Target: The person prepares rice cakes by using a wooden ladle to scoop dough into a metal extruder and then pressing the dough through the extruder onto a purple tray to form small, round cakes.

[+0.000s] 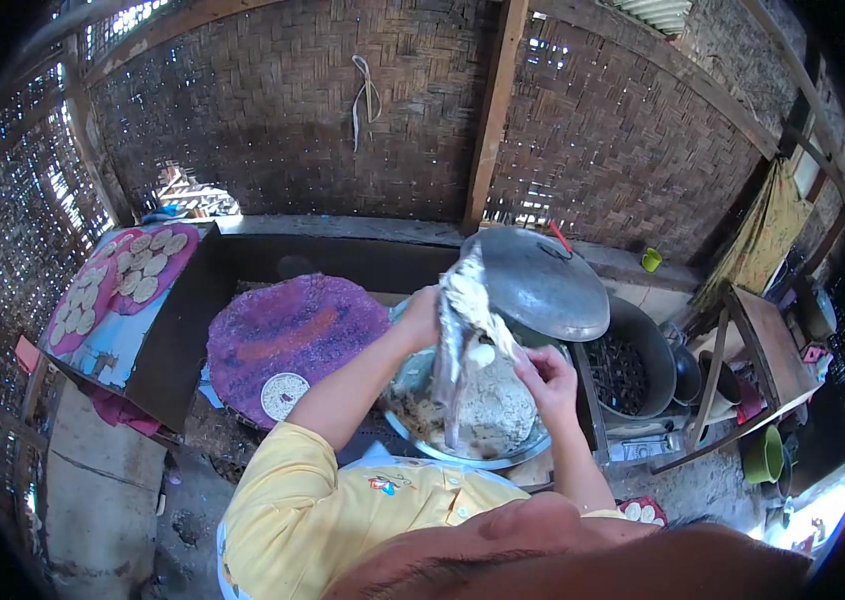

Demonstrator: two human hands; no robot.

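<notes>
My left hand (420,318) grips a clear plastic bag (452,360) over a wide metal basin (497,462). Pale, sticky dough (469,297) clings to the bag near its top. My right hand (547,375) pinches the lower end of this dough strand with its fingertips. Below both hands, a large mound of pale dough or batter (501,412) fills much of the basin, with a small white piece on top. To the left lies a round purple cloth-like cover (302,300), bearing a round dish of pale grains (284,396).
A large metal lid (535,281) leans behind the basin, beside a deep dark pot (629,352) on the right. Flat pale discs lie on pink cloths (156,266) at the left. A wooden stand (775,352) and a green container (763,454) stand further right.
</notes>
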